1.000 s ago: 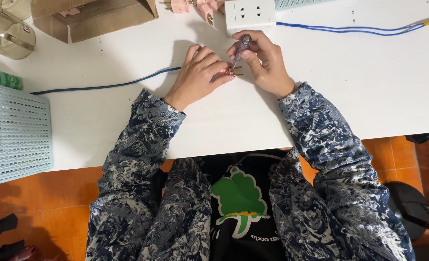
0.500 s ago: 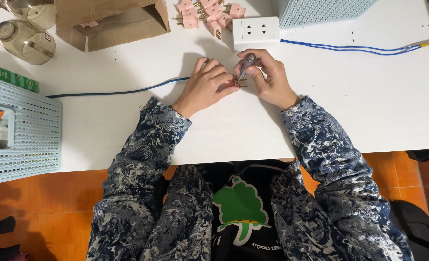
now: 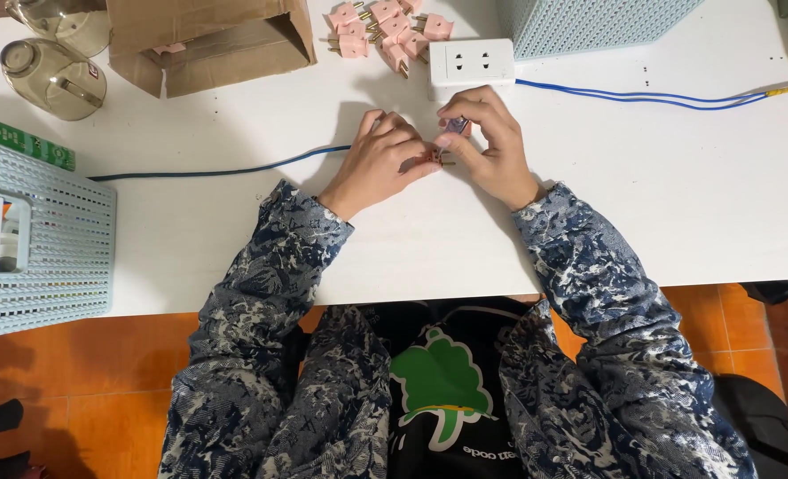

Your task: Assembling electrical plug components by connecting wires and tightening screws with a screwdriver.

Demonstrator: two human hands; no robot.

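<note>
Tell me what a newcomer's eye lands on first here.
Both hands, left hand and right hand, meet mid-table around a small pink plug on the white table. Just beyond sit a white socket block and a heap of pink plugs.

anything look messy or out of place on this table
Mostly tidy. The pink plugs lie in a loose heap, prongs pointing every way, beside the white socket. The cardboard box lies with its flaps open. Both hands meet on one small plug.

Open brown cardboard box (image 3: 212,40), top left
</note>
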